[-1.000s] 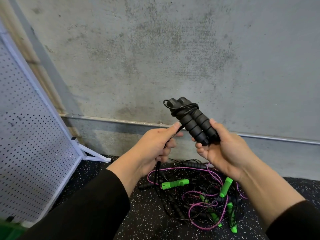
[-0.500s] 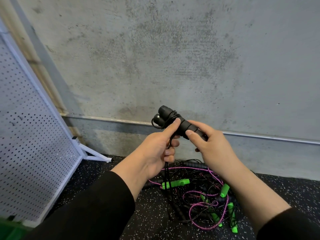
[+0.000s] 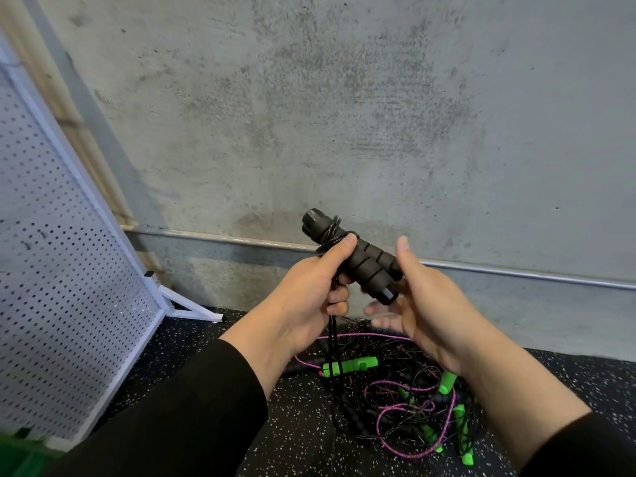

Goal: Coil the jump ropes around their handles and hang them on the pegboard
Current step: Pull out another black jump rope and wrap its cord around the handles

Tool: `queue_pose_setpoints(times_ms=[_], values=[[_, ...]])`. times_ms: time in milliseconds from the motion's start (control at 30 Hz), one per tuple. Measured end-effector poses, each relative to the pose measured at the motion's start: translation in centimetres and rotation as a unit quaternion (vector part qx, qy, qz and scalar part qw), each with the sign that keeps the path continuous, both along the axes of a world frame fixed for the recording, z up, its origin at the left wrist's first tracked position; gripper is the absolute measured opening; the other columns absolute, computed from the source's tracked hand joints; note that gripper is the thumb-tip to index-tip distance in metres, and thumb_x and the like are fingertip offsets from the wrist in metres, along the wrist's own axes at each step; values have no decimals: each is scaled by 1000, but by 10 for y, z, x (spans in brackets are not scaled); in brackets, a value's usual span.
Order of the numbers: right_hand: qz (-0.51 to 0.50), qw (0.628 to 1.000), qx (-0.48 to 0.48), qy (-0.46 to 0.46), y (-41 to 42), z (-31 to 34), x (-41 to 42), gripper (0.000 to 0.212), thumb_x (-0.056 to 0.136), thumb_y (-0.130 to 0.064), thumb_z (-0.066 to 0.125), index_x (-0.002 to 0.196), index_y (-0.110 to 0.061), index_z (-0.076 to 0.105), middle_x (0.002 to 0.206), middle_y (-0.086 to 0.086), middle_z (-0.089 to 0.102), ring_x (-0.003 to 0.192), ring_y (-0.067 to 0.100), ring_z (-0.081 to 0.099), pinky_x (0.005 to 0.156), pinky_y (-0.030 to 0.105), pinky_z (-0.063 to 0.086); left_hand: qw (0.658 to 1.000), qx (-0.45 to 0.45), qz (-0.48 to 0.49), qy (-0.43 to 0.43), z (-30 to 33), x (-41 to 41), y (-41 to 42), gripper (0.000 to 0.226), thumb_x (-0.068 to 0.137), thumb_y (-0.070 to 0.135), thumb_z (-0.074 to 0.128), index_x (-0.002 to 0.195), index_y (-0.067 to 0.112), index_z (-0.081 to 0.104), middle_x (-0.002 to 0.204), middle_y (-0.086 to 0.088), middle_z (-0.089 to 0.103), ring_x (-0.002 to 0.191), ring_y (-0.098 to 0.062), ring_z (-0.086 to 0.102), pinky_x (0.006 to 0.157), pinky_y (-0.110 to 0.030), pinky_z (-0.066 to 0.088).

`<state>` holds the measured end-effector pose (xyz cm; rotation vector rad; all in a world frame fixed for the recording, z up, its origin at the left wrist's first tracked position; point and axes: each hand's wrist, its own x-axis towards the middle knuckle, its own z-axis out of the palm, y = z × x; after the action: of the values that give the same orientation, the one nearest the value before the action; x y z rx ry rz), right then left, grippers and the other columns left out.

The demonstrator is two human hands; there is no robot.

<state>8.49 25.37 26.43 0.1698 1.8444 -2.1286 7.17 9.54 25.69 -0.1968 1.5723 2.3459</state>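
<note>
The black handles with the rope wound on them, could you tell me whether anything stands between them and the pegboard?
Nothing visible does. The left hand grips the black handles in mid-air, and the pegboard stands to the left with only open floor between. No hooks show on its visible part.

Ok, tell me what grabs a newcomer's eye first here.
The black foam handles, rope wound near their top, held up mid-frame: the left hand grips them while the right hand hovers open beside. Below lies a tangle of ropes on the floor; a white pegboard leans at left.
</note>
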Motion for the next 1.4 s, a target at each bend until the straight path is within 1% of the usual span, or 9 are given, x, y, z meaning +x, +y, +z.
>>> queue_pose_setpoints(times_ms=[133,300,467,633,767,933,1067,1200,1400], values=[[32,987,-122,-101,4,1,1,60,97,-59,45,118,-7,67,87,25,68,58,26,64,52,28,58,998,-63,-19,20,-3,0,-2,34,92,48,68,86,16,57,67,4,43,50,-8,29,44,-21,24],[17,983,-154,-102,3,1,1,40,90,-34,66,115,-3,64,83,17,68,57,19,58,47,22,53,995,-93,-43,21,-6,-1,-5,36,89,53,69,84,20,57,70,4,45,51,-7,28,47,-23,21],[-26,992,-116,-29,4,-3,-2,28,91,-23,68,115,-10,63,92,14,63,59,18,54,48,22,50,989,-141,-41,22,-5,-1,-6,46,85,59,70,101,18,61,68,4,45,49,-7,25,44,-22,21],[-79,990,54,106,6,-8,-7,14,97,-16,67,111,-16,67,86,9,65,62,22,57,55,27,50,988,-152,-24,9,-8,-3,-6,50,88,54,70,109,8,69,58,7,44,44,-7,22,40,-21,19],[-73,988,65,122,6,-7,-7,15,96,-15,68,111,-17,68,88,10,66,62,22,58,55,27,50,996,-87,-14,-17,-6,-4,-6,38,88,58,69,92,21,61,61,6,43,45,-7,21,41,-22,18],[-39,989,80,121,7,-8,-5,18,99,-28,64,113,-18,65,100,15,67,67,21,62,60,31,53,995,-99,-10,-4,-8,-4,-10,37,92,54,66,91,21,49,58,7,38,43,-6,21,39,-20,20],[-3,1000,-29,-11,7,-4,-5,53,103,-55,41,120,-13,67,101,21,71,65,27,60,60,35,51,995,-94,-27,10,-8,-4,-11,34,95,50,64,85,22,48,59,6,37,44,-6,21,39,-20,19],[74,992,-76,-69,13,-1,-5,49,103,-51,40,120,-16,70,107,28,71,62,25,50,56,30,41,992,-110,-50,28,-8,-2,-10,32,97,48,62,81,23,50,61,6,37,47,-8,21,43,-22,19],[-2,999,1,39,14,-9,-11,34,105,-40,45,122,-17,65,102,18,66,65,20,50,55,30,43,988,-147,-42,11,-6,-4,-13,43,93,54,65,101,13,66,66,3,49,47,-9,23,43,-23,21]])
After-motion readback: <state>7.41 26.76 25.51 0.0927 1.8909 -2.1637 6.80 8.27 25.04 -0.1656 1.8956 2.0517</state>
